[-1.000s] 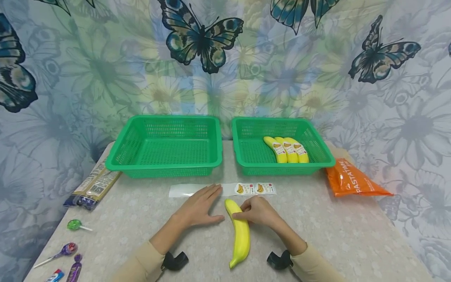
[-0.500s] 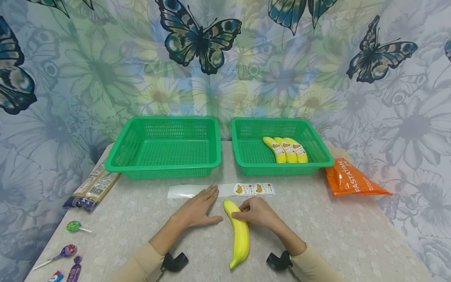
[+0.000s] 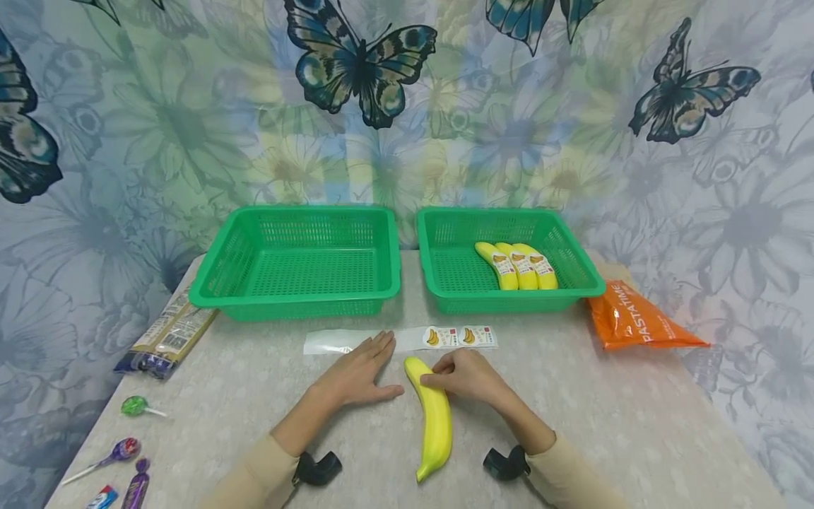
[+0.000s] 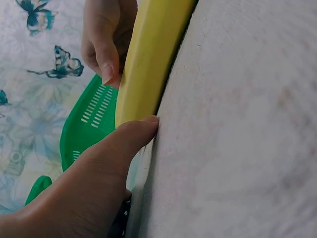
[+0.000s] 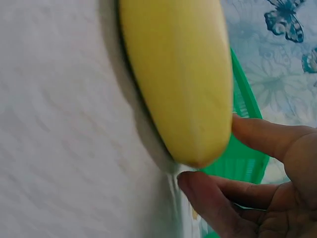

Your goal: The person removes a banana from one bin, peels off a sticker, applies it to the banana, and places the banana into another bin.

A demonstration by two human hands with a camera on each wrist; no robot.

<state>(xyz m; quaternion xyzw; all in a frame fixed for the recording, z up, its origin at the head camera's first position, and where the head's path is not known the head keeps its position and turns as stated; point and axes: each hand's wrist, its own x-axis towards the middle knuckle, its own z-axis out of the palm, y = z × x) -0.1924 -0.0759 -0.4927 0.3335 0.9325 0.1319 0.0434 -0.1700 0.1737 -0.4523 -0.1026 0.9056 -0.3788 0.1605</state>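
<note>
A plain yellow banana lies lengthwise on the table between the two hands. My right hand grips its upper end from the right, thumb laid over the peel and other fingers bent beside it. In the right wrist view, the thumb meets the banana's side. My left hand lies flat with fingers straight, fingertips on a translucent backing strip. Two stickers with banana pictures remain on the strip's right part. The left thumb points toward the banana.
Behind stand two green baskets, the left one bare inside, the right one holding three stickered bananas. An orange pasta bag lies right. At left are a gold packet, lollipops and wrapped sweets.
Both hands and the banana keep their places. The right thumb has shifted very slightly on the peel, and the head view has tilted a little.
</note>
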